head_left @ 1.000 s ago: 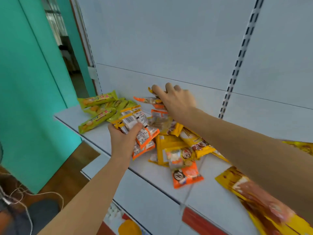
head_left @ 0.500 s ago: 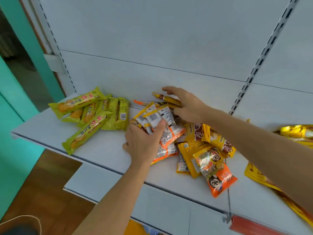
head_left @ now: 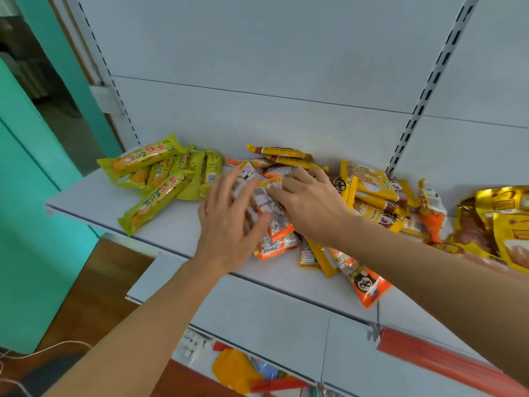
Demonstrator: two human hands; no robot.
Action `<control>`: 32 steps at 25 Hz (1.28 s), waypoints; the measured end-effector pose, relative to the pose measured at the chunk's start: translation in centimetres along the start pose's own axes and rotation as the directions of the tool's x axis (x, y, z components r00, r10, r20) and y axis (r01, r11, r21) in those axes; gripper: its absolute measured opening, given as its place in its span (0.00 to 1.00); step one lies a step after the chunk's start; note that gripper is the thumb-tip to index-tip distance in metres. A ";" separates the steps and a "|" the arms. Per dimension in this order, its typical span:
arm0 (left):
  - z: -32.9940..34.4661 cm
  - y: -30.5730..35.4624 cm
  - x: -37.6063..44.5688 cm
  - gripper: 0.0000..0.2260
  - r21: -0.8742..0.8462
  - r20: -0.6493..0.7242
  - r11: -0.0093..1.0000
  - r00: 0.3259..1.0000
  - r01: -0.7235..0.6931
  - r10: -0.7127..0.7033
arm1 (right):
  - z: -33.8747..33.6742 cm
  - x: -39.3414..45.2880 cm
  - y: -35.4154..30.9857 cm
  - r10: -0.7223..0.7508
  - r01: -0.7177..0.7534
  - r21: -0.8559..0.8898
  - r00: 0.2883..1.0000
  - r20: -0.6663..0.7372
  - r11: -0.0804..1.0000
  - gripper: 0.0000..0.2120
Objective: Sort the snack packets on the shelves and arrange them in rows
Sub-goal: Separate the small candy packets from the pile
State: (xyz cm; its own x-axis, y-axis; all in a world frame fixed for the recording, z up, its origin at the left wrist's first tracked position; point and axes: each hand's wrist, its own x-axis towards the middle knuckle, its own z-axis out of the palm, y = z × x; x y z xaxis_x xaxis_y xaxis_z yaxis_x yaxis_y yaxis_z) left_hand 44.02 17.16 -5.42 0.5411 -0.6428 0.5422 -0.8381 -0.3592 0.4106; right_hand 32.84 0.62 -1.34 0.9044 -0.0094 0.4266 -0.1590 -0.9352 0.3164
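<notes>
A stack of small orange-and-white snack packets (head_left: pixel 276 224) lies in the middle of the white shelf (head_left: pixel 94 200). My left hand (head_left: pixel 229 224) hovers over its left side with fingers spread and straight, the thumb touching the stack. My right hand (head_left: pixel 310 204) lies on the stack's top right, its fingertips pressing a packet; the thumb is hidden. Green-yellow biscuit packets (head_left: pixel 160 179) lie grouped at the left. Long yellow stick packets (head_left: pixel 283 153) sit by the back wall. A mixed yellow pile (head_left: pixel 372 193) is behind my right wrist. One orange packet (head_left: pixel 369 286) lies near the front edge.
Large gold bags (head_left: pixel 503 224) lie at the shelf's right end. A lower shelf (head_left: pixel 257 310) juts out below, with a red price strip (head_left: pixel 446 365) on the right. A slotted upright (head_left: pixel 423 104) runs up the back panel. A teal wall (head_left: pixel 28 196) stands at the left.
My left hand has let go of the orange-and-white stack and spread its fingers. My right hand left the yellow sticks at the back and came down onto the stack.
</notes>
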 end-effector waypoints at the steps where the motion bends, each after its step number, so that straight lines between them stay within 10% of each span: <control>1: 0.5 0.3 -0.3 0.28 0.066 0.054 0.998 0.999 0.000 -0.004 | -0.2 -0.3 -0.3 0.037 -0.037 -0.009 0.999 0.032 0.999 0.16; 7: 2.4 1.9 0.9 0.34 0.295 0.104 0.955 0.993 0.023 -0.056 | -2.5 -3.2 -0.1 0.230 -0.230 -0.011 0.969 0.086 0.973 0.19; 17: 0.9 -1.4 0.2 0.35 -0.057 0.175 0.997 0.982 -0.059 0.068 | -2.1 -2.6 -2.2 0.477 -0.470 -0.083 0.858 0.191 0.879 0.17; 32: -0.7 -1.2 0.6 0.30 0.023 0.147 0.972 0.962 -0.234 0.228 | -4.7 -6.0 -3.2 0.572 -0.574 -0.017 0.812 0.119 0.819 0.21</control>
State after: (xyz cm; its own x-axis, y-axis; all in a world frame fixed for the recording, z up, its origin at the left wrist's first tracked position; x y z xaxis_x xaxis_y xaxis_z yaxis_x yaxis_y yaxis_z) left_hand 45.37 17.69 -5.05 0.3193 -0.7999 0.5081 -0.9428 -0.2141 0.2554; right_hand 26.08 5.31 -0.91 0.6904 -0.5847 0.4261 -0.6560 -0.7542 0.0281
